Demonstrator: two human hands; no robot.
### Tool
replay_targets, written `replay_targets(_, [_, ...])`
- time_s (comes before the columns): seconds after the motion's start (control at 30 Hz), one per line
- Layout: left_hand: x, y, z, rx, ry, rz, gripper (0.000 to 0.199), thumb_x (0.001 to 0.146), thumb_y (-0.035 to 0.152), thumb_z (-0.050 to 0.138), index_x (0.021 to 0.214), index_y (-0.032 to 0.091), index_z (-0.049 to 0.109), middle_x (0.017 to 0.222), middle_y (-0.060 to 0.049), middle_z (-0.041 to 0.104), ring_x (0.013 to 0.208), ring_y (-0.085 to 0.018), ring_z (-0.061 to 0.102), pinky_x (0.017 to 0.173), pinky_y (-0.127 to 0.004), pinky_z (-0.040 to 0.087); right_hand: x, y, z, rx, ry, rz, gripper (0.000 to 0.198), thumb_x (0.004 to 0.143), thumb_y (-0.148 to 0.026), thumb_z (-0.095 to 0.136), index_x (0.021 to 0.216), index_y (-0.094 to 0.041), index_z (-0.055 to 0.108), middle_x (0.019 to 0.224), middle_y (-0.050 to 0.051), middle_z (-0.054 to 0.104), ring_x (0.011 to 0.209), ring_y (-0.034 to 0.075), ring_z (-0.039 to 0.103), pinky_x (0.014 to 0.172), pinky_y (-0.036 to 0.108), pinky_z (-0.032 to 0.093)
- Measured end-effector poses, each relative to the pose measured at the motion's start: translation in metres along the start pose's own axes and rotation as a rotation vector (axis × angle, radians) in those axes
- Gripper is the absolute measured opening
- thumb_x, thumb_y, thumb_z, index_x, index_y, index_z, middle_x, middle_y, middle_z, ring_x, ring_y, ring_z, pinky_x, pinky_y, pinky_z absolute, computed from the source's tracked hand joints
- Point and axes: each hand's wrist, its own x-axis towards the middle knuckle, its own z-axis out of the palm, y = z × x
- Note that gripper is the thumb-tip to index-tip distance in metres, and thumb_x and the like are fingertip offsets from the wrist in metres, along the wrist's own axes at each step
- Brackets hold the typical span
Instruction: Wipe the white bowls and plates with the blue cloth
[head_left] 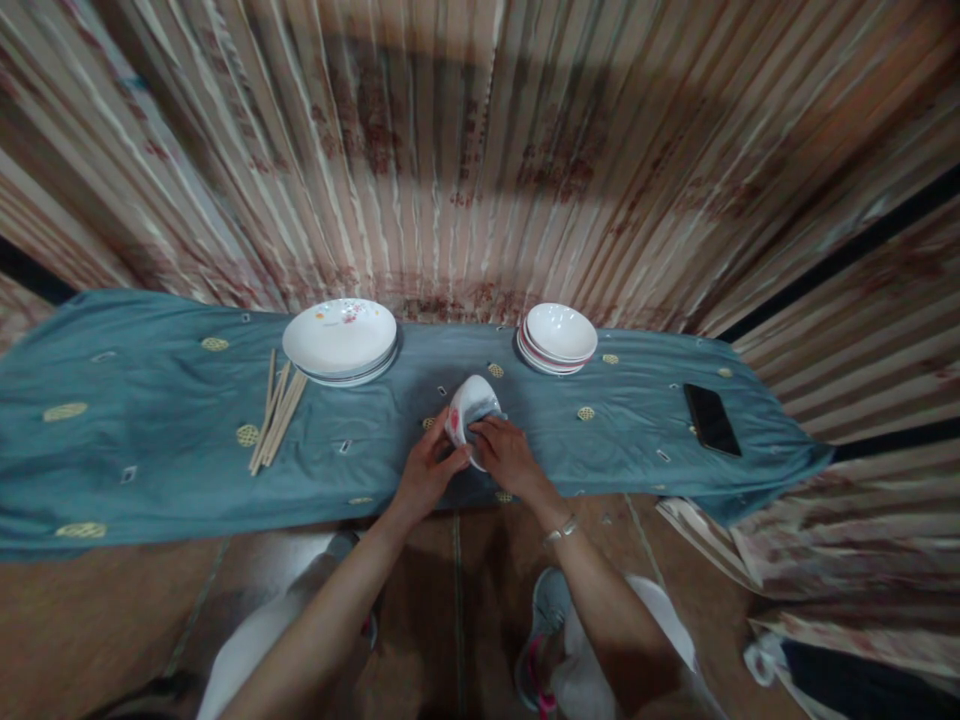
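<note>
A white bowl (457, 408) with a red flower pattern is tilted on its side near the front of the table, its mouth facing right. My left hand (431, 465) grips the bowl's outer wall from the left, thumb toward the lower rim. With my right hand (511, 455) I press a grey-blue cloth (484, 408) against the inside of the bowl. The fingertips of my right hand are partly hidden in the bowl and cloth.
A stack of white plates (341, 340) stands at the back left, with several wooden chopsticks (279, 420) beside it. Stacked white bowls (561, 332) are at the back right. A black phone (711, 420) lies farther right on the blue-green tablecloth (172, 430). Pleated curtains (465, 150) hang behind.
</note>
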Motion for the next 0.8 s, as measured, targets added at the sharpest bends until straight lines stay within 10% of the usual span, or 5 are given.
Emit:
replay_targets(0.37, [-0.001, 0.007, 0.004, 0.013, 0.01, -0.004, 0.08, 0.061, 0.034, 0.083, 0.135, 0.022, 0.057, 0.131, -0.01, 0.063, 0.112, -0.029, 0.063, 0.074, -0.033, 0.061, -0.015, 0.001, -0.022, 0.72, -0.183, 0.03, 0.029, 0.091, -0.029, 0.048, 0.107, -0.024, 0.072, 0.114, 0.002, 0.072, 0.11, 0.02, 0.065, 0.1, 0.035, 0.046])
replay_targets(0.8, [0.001, -0.003, 0.002, 0.121, 0.013, -0.041, 0.094, 0.075, 0.049, 0.074, 0.152, 0.019, 0.029, 0.121, -0.015, 0.067, 0.11, -0.031, 0.066, 0.084, -0.045, 0.058, -0.026, 0.0, -0.028, 0.667, 0.043, 0.02, 0.02, 0.084, -0.036, 0.067, 0.097, -0.023, 0.074, 0.099, 0.003, 0.074, 0.097, 0.02, 0.066, 0.09, 0.032, 0.048])
